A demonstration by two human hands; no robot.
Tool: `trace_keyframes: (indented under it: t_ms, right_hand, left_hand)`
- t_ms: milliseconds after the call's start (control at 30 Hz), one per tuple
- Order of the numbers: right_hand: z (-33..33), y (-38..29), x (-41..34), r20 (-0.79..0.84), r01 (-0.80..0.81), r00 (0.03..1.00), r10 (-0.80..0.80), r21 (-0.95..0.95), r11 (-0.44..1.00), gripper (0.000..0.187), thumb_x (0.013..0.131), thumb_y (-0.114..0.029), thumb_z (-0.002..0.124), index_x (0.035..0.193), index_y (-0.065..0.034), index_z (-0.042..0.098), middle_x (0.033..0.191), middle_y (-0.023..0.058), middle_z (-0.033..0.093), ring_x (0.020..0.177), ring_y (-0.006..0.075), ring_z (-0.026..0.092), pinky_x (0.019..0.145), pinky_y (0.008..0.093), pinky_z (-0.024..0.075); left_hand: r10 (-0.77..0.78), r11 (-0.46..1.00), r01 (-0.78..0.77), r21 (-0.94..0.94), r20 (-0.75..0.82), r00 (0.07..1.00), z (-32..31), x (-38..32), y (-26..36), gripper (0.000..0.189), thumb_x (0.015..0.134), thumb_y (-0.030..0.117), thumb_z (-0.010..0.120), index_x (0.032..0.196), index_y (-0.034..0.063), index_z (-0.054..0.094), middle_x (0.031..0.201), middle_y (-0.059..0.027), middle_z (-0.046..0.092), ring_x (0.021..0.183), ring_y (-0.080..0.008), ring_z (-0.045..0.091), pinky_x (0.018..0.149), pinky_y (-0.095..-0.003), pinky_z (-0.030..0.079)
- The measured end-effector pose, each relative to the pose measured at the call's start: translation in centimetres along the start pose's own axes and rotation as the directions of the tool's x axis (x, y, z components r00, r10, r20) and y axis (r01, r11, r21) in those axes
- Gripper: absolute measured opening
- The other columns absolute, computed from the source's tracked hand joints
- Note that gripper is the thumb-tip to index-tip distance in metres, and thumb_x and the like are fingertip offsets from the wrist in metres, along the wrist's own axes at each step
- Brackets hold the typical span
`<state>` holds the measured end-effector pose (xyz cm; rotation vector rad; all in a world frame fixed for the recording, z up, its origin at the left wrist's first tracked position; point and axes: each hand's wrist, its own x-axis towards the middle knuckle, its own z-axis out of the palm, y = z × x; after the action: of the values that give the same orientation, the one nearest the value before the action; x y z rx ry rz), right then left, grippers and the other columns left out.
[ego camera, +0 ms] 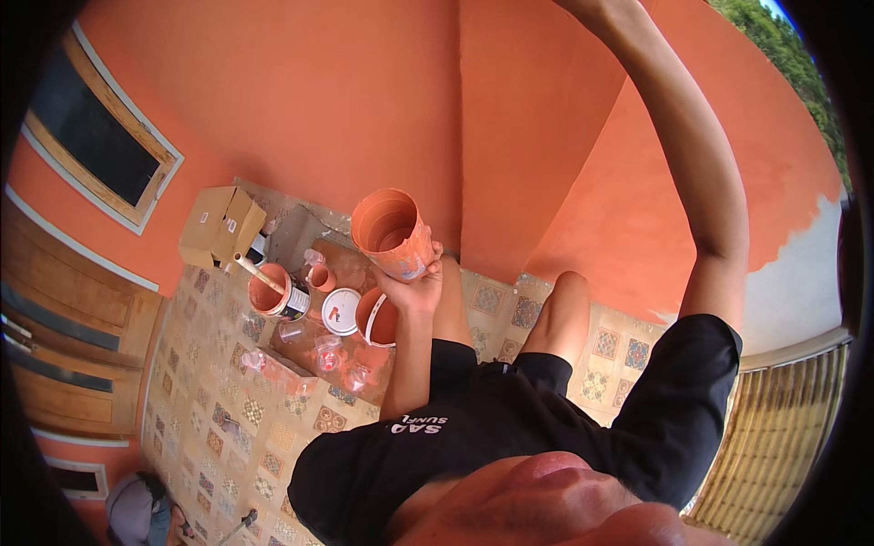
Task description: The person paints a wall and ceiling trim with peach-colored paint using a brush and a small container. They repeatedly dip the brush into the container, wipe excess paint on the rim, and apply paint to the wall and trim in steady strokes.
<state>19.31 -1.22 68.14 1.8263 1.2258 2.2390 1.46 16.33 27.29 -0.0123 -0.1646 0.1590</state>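
My left hand [418,286] grips a plastic paint container [403,256] from below and the side. Orange paint coats the container's inside, and its open mouth faces up; a little paint seems to lie at the bottom. Up along the orange wall [532,123] reaches my right arm [696,157], whose hand is cut off by the top edge of the view. Orange paint on the right part of the wall ends in a ragged border against a bare whitish patch [795,293]. What my right hand holds or touches is hidden.
On the patterned tile floor [280,433] stand a paint bucket [293,304] with a stick, a white lid [340,312], another orange-coated bucket [377,321], a small cup [321,278] and a cardboard box [222,225]. A person [140,512] is at the lower left.
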Motion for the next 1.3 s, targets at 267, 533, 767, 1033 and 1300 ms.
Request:
trace_keyframes:
  t_ms: [267,533,767,1033,1300]
  right_hand:
    - [-2.8,-11.8,-14.3,0.582,0.117,0.646,-0.494,0.565,0.817,0.017,0.086,-0.009,0.067,0.102,-0.0122,0.06,0.081,0.0065,0.065,0.078,0.0241,0.066,0.056,0.0387,0.0543]
    - [-8.7,-10.7,-18.9,0.767,-0.857,0.478,0.428,0.514,0.036,0.02,0.093,-0.011,0.072,0.11,-0.0042,0.064,0.087,0.0066,0.072,0.069,0.0168,0.064,0.058,0.0319,0.048]
    - [-16.9,-17.0,-34.2,0.77,-0.473,-0.403,0.496,0.289,-0.832,0.015,0.097,-0.014,0.071,0.107,-0.0063,0.063,0.092,0.0015,0.067,0.074,0.0074,0.06,0.061,0.0247,0.0426]
    - [-23.6,-25.1,-42.4,0.793,0.066,-0.587,0.164,0.248,-0.966,0.01,0.098,-0.019,0.071,0.099,-0.0165,0.062,0.108,-0.0026,0.068,0.099,0.012,0.067,0.08,0.0284,0.0575]
    - [-21.0,-23.8,-41.7,0.892,0.11,-0.404,0.202,0.267,-0.957,0.008,0.099,-0.019,0.07,0.105,-0.0138,0.068,0.109,-0.0028,0.071,0.098,0.0119,0.07,0.079,0.0268,0.0584]
  left_hand:
    - [0.031,0.997,-0.033,0.066,0.039,0.999,0.3,0.7,0.7,0.073,0.092,0.064,0.053,0.14,0.0081,0.052,0.125,-0.0161,0.063,0.098,-0.0336,0.063,0.058,-0.0309,0.053]
    - [-0.003,0.996,0.005,0.093,-0.018,1.0,-0.5,0.8,0.2,0.07,0.095,0.065,0.047,0.139,0.0105,0.053,0.127,-0.0153,0.062,0.096,-0.0351,0.065,0.057,-0.0329,0.053]
    - [-0.144,0.979,0.154,0.131,-0.078,0.986,-3.7,-0.6,-1.9,0.07,0.097,0.062,0.048,0.143,0.0092,0.05,0.129,-0.0216,0.06,0.1,-0.0382,0.065,0.058,-0.0348,0.057]
    - [-0.333,0.895,0.387,0.221,-0.245,0.911,-4.9,-0.5,-4.2,0.068,0.099,0.064,0.041,0.139,0.0109,0.052,0.121,-0.0173,0.065,0.091,-0.0351,0.069,0.052,-0.0334,0.053]
    - [-0.484,0.846,0.513,0.145,-0.197,0.853,-6.2,0.9,-5.3,0.052,0.103,0.052,0.037,0.133,0.0166,0.059,0.121,-0.007,0.067,0.103,-0.0271,0.068,0.059,-0.0392,0.054]
